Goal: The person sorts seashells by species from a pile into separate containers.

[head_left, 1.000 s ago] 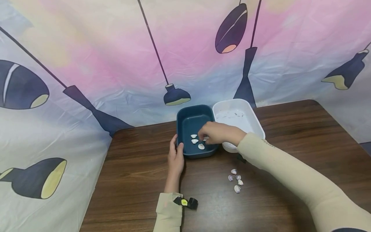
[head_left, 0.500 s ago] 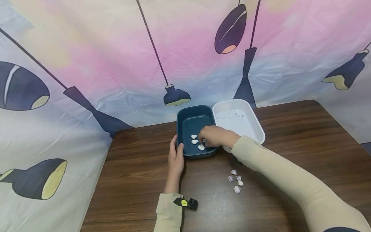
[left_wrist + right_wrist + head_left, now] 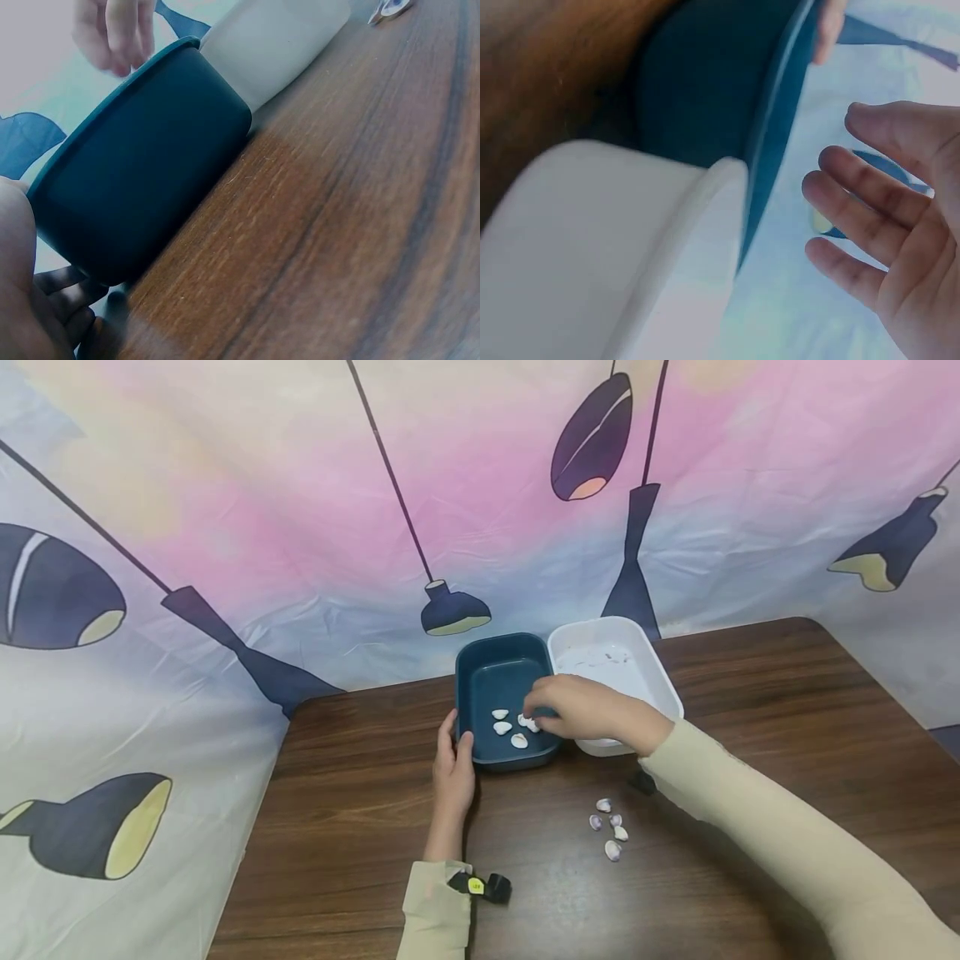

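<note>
In the head view, my left hand (image 3: 454, 777) holds the near left corner of a dark teal tray (image 3: 471, 685), its thumb at the rim. In the left wrist view its fingers (image 3: 71, 296) curl beneath the tray's outer corner. My right hand (image 3: 581, 706) hovers above the tray's right edge, and the right wrist view shows its fingers (image 3: 855, 202) spread apart with nothing between them. Several small white seashells (image 3: 502, 727) lie on the tray floor, the rightmost right under the right fingertips.
A white tray (image 3: 663, 681) with dark specks inside stands against the teal one, partly covered by the right forearm. Several purplish-white seashells (image 3: 612, 850) lie on the wooden table (image 3: 352, 810) in front. A printed cloth (image 3: 300, 527) hangs behind the table.
My right hand has drawn up and to the right, its fingers loosening, and shells beneath it now show in the teal tray. The left hand keeps its place.
</note>
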{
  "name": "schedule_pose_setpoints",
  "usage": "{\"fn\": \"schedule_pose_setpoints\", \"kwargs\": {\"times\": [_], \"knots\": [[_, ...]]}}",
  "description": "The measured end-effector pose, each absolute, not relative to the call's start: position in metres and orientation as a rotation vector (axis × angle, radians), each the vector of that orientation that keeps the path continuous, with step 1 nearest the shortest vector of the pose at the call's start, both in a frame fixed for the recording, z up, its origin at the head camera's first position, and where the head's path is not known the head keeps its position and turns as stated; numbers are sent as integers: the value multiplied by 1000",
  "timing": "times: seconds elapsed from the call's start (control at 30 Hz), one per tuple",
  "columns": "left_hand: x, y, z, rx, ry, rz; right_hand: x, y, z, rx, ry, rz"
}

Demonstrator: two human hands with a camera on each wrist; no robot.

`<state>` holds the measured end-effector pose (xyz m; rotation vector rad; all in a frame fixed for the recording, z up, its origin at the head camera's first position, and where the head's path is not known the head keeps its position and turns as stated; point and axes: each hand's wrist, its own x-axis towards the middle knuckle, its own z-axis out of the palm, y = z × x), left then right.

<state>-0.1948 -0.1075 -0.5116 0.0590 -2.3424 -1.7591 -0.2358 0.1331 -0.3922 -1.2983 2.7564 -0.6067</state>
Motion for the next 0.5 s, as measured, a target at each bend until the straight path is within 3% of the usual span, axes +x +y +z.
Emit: {"fn": "schedule_pose_setpoints", "kwargs": {"times": [0.3,0.5], "knots": [[-195,-108,-510,78,-2341,-1764,-189,145,-393,-1423,2612,-726],[-194,-107,-511,68,-2344,-1773,-167,150,-404,-1353,2567,-641]]}}
